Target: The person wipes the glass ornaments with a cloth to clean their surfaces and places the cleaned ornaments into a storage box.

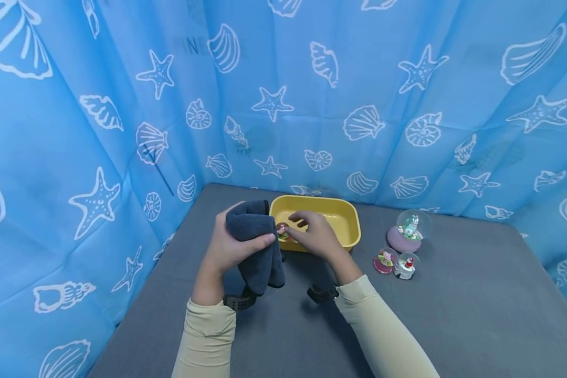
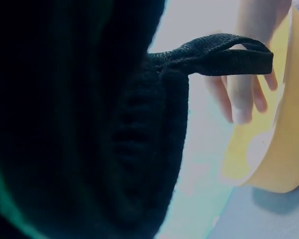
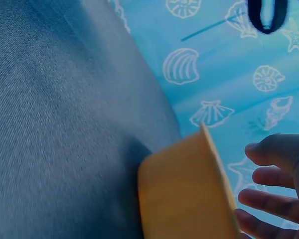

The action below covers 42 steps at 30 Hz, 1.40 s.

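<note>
My left hand grips a folded dark grey cloth, thumb across its front, just left of the yellow tub. In the left wrist view the cloth fills much of the frame, and a fabric loop sticks out from it. Over the tub hangs my right hand, its fingers loosely bent and spread. Nothing shows between those fingers in the right wrist view, where the hand is above the tub's rim. A small snow globe sits at the tub's left end, near my right fingertips and partly hidden.
To the right of the tub, a large snow globe with a purple base stands on the grey table. In front of it are two small ones, a pink-based globe and a white-based globe. A blue shell-patterned curtain surrounds the table.
</note>
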Tool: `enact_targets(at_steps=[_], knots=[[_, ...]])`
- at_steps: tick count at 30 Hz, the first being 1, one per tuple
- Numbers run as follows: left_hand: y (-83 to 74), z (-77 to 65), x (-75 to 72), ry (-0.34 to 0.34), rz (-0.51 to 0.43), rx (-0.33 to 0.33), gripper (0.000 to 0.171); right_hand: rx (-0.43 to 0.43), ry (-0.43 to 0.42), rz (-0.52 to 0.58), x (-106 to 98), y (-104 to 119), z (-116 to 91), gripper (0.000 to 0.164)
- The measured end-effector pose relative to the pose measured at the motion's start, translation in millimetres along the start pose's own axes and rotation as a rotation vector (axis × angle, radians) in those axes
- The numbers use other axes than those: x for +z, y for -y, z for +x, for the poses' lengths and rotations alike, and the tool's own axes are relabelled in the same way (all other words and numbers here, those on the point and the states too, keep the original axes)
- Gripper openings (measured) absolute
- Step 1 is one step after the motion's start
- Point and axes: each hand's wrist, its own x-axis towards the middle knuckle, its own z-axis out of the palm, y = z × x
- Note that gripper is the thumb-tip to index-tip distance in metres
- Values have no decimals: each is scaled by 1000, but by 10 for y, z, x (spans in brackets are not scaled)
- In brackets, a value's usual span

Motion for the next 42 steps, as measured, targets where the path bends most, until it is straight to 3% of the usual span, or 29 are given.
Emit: enact_targets(at_steps=[7, 17, 22, 26, 28, 32, 37, 42], knots=[[-13, 1, 22, 5, 11, -19, 43, -62, -64, 19, -282, 2, -213, 31], [-16, 19, 50, -2, 16, -10, 43, -138, -141, 171, -669, -133, -603, 27], [-22, 29, 93, 19, 17, -14, 43, -95, -186, 156, -900, -97, -843, 27], [-128, 28, 154, 65, -26, -34, 43, -81, -248, 136, -1090, -64, -1061, 25], [-199, 25, 172, 77, -56, -43, 43, -63, -273, 133, -1147, -126, -1130, 25], [-292, 28, 178, 61, -23, -43, 43, -24, -320, 137, -1244, -224, -1220, 26], [-305, 25, 191, 51, 51, -46, 41, 24, -375, 94, -1345, -353, -1351, 27], [-296, 25, 218, 55, 53, -44, 39, 43, -425, 63, -1427, -693, -1457, 28]])
